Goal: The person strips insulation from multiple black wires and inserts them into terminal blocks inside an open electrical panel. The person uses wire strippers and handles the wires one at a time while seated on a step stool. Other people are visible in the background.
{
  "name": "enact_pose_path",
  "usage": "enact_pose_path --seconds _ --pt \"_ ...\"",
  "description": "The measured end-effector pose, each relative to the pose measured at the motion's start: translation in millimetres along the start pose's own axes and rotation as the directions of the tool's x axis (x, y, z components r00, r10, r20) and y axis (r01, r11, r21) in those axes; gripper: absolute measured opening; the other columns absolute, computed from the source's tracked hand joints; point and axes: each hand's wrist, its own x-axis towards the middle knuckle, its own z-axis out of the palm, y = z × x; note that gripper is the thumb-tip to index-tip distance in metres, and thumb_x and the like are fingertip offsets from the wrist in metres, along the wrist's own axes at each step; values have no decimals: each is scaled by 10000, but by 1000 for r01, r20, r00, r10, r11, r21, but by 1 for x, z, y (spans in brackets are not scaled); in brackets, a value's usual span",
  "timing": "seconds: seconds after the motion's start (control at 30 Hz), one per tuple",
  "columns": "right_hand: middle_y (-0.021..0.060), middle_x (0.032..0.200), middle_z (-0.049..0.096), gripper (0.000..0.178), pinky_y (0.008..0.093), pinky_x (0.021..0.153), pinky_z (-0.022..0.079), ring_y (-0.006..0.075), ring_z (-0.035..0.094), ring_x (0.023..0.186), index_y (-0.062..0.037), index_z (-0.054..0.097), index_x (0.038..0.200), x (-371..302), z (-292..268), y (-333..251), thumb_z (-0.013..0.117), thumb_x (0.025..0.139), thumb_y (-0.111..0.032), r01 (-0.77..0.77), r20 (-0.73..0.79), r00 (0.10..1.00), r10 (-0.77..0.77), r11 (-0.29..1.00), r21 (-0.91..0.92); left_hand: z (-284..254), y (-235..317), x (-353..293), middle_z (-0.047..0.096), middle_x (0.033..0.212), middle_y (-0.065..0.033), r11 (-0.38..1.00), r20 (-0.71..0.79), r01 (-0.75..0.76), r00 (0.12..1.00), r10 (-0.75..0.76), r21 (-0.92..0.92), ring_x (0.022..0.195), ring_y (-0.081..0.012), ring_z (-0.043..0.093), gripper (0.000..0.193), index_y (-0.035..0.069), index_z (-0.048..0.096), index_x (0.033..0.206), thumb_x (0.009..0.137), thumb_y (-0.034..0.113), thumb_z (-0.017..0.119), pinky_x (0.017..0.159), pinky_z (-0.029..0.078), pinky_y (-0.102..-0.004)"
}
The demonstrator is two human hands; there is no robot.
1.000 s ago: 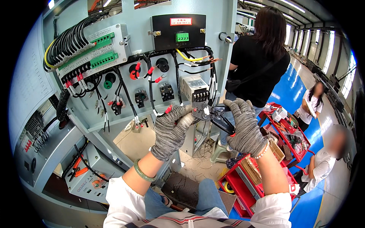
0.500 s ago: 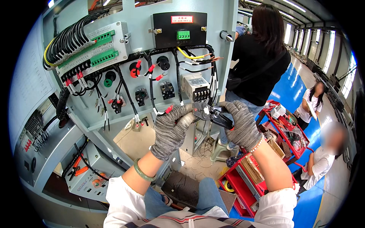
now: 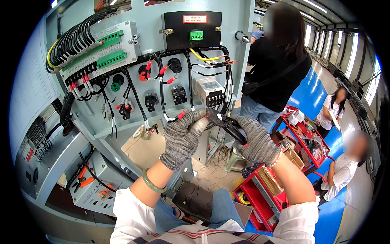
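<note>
In a grey knit glove, my right hand is closed round the handles of black crimping pliers. The pliers slant from their head at upper left down toward my palm. My left hand, gloved alike, pinches a thin wire at the pliers' head, where a small red bit shows; the fingers hide most of the wire. Just above the left knuckles is a red-sleeved wire terminal. Both hands are in front of the lower edge of a grey cabinet panel with black wire bundles.
The panel carries a terminal module, a black box, and a white relay-like block. A person in black stands at right. Behind are a red tool cart and two people in white. Orange-handled pliers lie at lower left.
My right hand has shifted slightly down and left, and the pliers' handles now tilt more steeply downward. My left hand stays nearly in place. The person in black has turned their head.
</note>
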Motion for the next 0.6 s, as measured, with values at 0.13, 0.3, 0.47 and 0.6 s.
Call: enact_pose_path --seconds 0.13,0.3,0.47,0.6 --pt "217 1104 517 691 422 947 410 379 507 1067 -7 448 1281 -2 0 -5 675 637 -110 -41 -12 999 40 989 -143 -1 0 0 672 866 -58 999 18 -37 999 37 5 771 -120 612 231 39 676 1059 850 138 671 725 494 -262" --pt "197 1042 530 707 440 926 412 388 509 1027 -19 458 1276 -1 0 -3 651 598 -63 -2 -62 998 -1 999 -47 -1 3 0 665 908 -56 999 16 -26 1000 27 -40 812 -122 610 223 43 675 1067 859 121 660 752 493 -261" --pt "193 998 573 641 418 838 473 355 574 933 -25 510 1224 2 3 7 679 611 -104 14 -70 997 -19 998 -62 3 4 0 678 812 -47 998 -38 -29 999 27 -62 688 -108 573 194 40 694 997 835 145 680 680 456 -256" --pt "200 908 614 593 408 749 511 347 621 833 -18 531 1193 3 7 8 696 634 -130 -60 33 998 62 997 -52 3 0 1 677 821 -50 999 -39 7 999 -8 -33 717 -107 585 206 35 687 1021 851 148 662 690 470 -258"
